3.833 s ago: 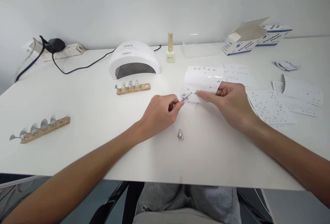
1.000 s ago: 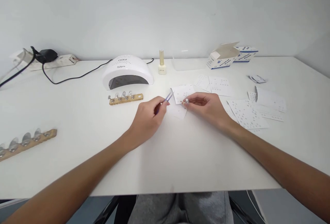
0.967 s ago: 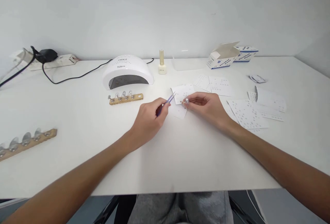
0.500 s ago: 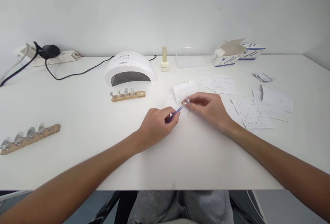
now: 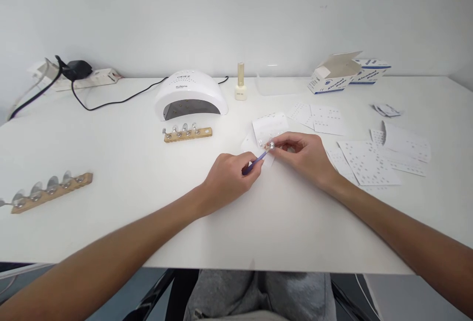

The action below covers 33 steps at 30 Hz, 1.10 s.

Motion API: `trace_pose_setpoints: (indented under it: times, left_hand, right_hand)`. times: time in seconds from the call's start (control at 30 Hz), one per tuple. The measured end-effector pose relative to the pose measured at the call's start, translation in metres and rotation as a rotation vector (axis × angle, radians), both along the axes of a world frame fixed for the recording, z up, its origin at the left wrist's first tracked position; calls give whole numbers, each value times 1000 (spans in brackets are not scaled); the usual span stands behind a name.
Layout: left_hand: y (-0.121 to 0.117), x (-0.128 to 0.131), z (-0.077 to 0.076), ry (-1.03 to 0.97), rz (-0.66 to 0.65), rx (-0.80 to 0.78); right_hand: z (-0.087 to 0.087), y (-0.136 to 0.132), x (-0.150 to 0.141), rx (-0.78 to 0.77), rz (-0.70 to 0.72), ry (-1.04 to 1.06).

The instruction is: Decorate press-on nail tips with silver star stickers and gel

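My left hand [image 5: 232, 177] is closed around a slim purple-handled tool [image 5: 255, 163], perhaps a small brush; its fine end is too small to make out. The tool's tip meets a small shiny piece with a silver star on it [image 5: 272, 145], which looks like a nail tip on a holder. The thumb and fingers of my right hand [image 5: 305, 158] pinch this piece, hiding part of it. Just behind the fingertips lies a white sticker sheet [image 5: 270, 124] with one end curled up.
A white nail lamp [image 5: 192, 89] stands at the back, near a polish bottle [image 5: 240, 87]. Wooden strips with clear nail tips [image 5: 192, 134] [image 5: 51, 194] lie left. Sticker sheets [image 5: 369, 163], foil packets [image 5: 387, 110] and alcohol pad boxes [image 5: 332, 77] are on the right.
The whole view has shifted slightly, so things sit a little further right. The tool's tip stays at the small piece, whose angle looks slightly changed. Both hands keep their grip.
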<state>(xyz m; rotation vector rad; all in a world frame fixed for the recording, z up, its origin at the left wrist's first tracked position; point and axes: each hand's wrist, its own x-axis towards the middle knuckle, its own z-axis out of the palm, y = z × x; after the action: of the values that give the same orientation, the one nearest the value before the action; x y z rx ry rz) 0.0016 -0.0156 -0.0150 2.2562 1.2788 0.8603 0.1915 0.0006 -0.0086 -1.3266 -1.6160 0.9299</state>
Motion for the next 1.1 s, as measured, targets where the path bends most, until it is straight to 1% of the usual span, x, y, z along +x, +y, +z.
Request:
trace_pose_setpoints:
  times: [0.47, 0.7, 0.93, 1.1]
  left_hand:
    - [1, 0, 0, 9, 2, -16]
    - [0, -1, -1, 5, 0, 13]
    - [1, 0, -1, 8, 1, 35]
    - [1, 0, 0, -2, -5, 44]
  right_hand:
    - [-2, 0, 0, 10, -13, 6]
    - [-2, 0, 1, 30, -20, -24]
    - [-1, -1, -1, 14, -5, 76]
    - [0, -2, -2, 12, -25, 86]
